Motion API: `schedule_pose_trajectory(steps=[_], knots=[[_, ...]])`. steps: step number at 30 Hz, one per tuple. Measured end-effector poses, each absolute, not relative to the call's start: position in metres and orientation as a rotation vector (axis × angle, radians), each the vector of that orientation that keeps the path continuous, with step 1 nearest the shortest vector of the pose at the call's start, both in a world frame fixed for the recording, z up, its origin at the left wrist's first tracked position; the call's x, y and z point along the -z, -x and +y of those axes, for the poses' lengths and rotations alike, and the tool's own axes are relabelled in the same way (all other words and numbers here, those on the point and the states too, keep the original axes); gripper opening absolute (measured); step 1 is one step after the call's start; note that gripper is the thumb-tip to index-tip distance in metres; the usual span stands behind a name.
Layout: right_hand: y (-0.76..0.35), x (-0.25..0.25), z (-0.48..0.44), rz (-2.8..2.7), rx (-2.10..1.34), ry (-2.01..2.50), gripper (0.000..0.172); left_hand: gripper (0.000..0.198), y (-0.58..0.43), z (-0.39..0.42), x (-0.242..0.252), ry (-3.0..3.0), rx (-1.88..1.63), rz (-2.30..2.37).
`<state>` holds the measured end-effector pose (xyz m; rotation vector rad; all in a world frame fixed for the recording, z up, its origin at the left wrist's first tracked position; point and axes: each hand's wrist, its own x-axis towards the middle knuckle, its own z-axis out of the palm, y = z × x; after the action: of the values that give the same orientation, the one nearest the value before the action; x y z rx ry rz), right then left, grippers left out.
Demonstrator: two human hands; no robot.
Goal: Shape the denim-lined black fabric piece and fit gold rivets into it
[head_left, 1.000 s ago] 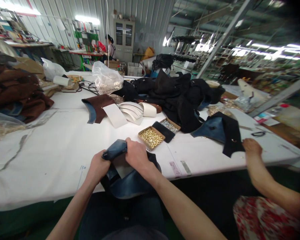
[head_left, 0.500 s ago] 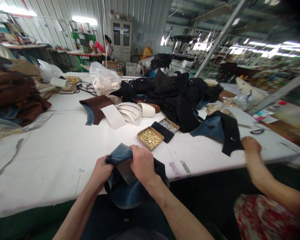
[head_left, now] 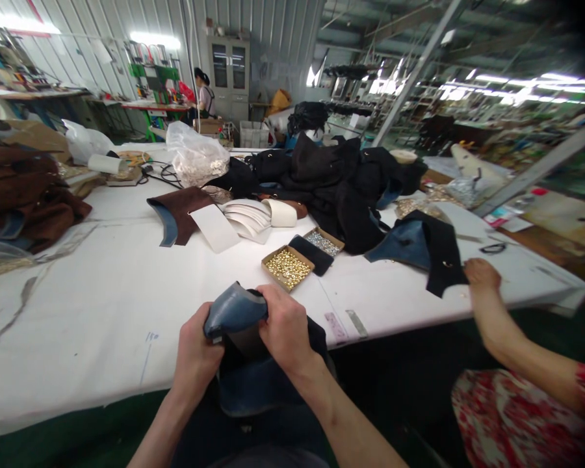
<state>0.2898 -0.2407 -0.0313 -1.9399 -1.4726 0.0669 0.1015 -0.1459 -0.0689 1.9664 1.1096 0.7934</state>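
Both the left hand (head_left: pixel 197 354) and right hand (head_left: pixel 285 328) now pinch the blue leather piece (head_left: pixel 234 311), folded tighter than before. It has drawn nearer the bench (head_left: pixel 92 305) edge.

Bright overhead tubes, perhaps edge-warped

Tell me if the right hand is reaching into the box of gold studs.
No, the right hand grips the blue fabric piece with the left hand, short of the box of gold studs.

piece (head_left: pixel 234 309): blue, leather-like, faint sheen
table (head_left: pixel 92 286): white, matt sheet
studs (head_left: pixel 287 267): shiny gold metal
box (head_left: pixel 270 257): brown cardboard
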Motion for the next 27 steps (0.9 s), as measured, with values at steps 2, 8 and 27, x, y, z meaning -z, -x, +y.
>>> schedule_pose_trajectory(steps=[2, 8, 27], knots=[[-0.288, 0.032, -0.244, -1.535, -0.026, 1.956, 0.05, 0.032, -0.098, -0.144, 0.068, -1.942, -0.748, 1.11], [-0.283, 0.032, -0.252, -1.599, 0.079, 1.936, 0.053, 0.034, -0.083, -0.138, 0.056, -1.946, -0.644, 0.962], [-0.313, 0.025, -0.288, -1.438, 0.169, 1.967, 0.063, 0.041, -0.13, -0.169, 0.05, -1.937, -0.703, 0.813]])
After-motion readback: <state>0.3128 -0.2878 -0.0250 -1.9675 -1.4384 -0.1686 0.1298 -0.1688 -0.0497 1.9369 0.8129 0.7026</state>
